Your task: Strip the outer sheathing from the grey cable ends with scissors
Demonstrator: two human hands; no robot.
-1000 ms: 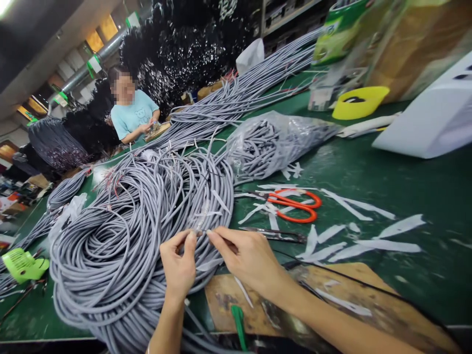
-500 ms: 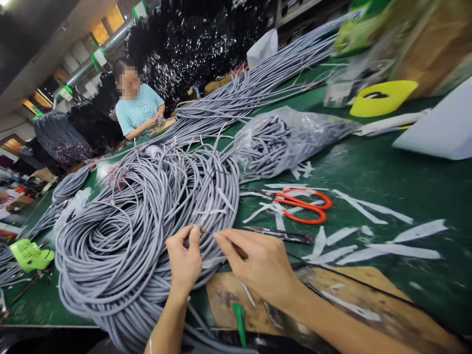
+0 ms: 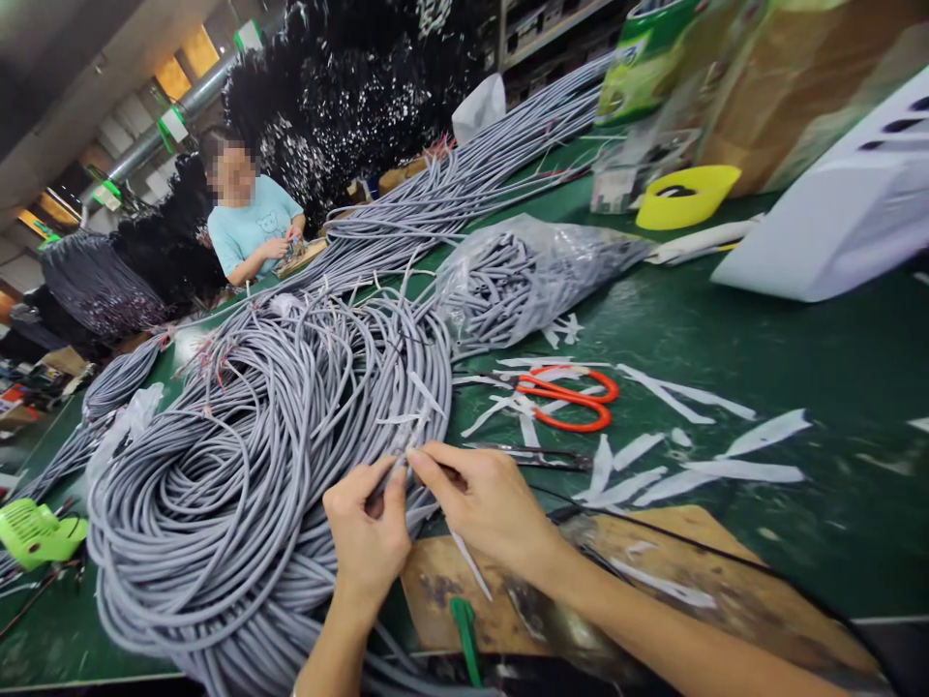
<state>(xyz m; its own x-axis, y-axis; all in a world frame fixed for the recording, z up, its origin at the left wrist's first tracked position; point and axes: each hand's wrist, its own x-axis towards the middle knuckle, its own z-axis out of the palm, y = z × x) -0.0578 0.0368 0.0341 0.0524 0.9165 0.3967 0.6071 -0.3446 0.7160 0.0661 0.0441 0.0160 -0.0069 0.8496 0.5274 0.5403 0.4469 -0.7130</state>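
At the edge of a large coil of grey cables (image 3: 210,465), my two hands meet fingertip to fingertip. My left hand (image 3: 369,518) pinches what looks like a grey cable (image 3: 399,463) between thumb and index finger. Thumb and fingers of my right hand (image 3: 494,503) are pressed together at the same spot; what they grip is too small to make out. Below the right hand a narrow white strip (image 3: 471,566) shows over a brown board, and I cannot tell whether it hangs from the fingers. More white strips (image 3: 410,418) lie on the cables just beyond.
Orange-handled scissors (image 3: 573,397), a dark metal tool (image 3: 544,457) and loose white strips (image 3: 747,470) lie on the green table (image 3: 726,339). Behind them is a plastic bag of cables (image 3: 537,276). A stained board (image 3: 682,552) sits in front. Across the table a co-worker (image 3: 254,227) handles something small.
My hands have come together; the fingertips were slightly apart and now touch. The view has shifted, so the table's things appear further left. More of the white strip under my right hand shows.
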